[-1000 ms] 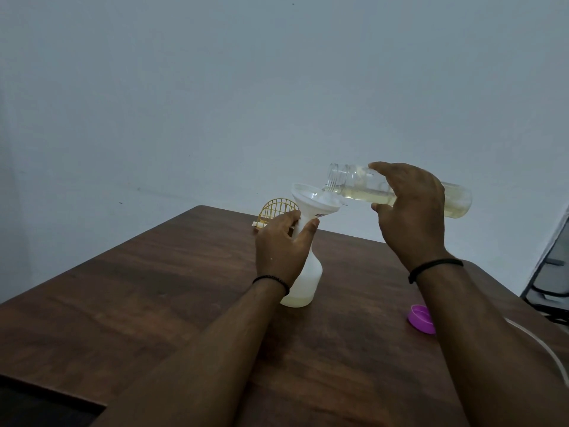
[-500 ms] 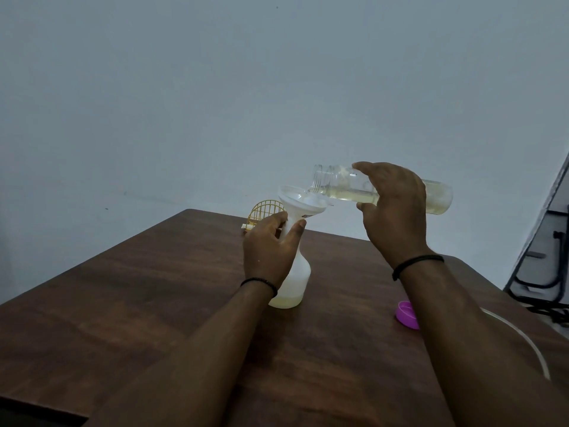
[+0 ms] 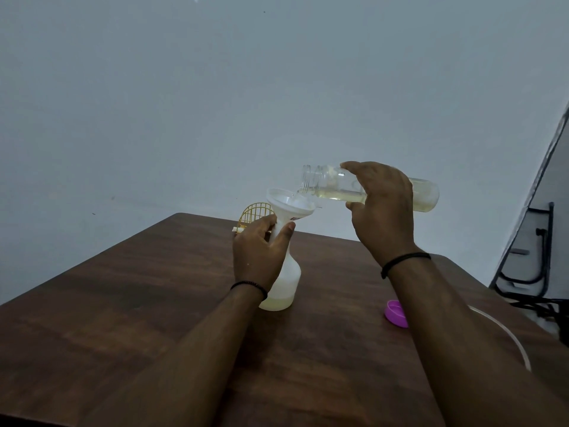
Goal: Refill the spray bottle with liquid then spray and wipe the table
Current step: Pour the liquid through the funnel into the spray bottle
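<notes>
Your left hand (image 3: 258, 257) is wrapped around the neck of the white spray bottle (image 3: 284, 285), thumb on one side and fingers on the other, keeping it upright on the wooden table (image 3: 138, 303). Your right hand (image 3: 380, 211) grasps a clear refill bottle (image 3: 326, 186) from above, fingers curled over its top and thumb beneath, holding it nearly on its side with the open mouth pointing toward your left hand. That mouth sits just over the rim of the white funnel (image 3: 291, 204) standing in the spray bottle's neck, right above your left thumb. Pale yellow liquid (image 3: 426, 200) lies along the lower side of the tilted bottle, and a shallow layer of it shows at the spray bottle's base below your left wrist. A purple cap (image 3: 395, 312) lies on the table beside your right forearm. Beyond your left fingers stands a yellow wire-grid object (image 3: 254, 212), partly hidden.
</notes>
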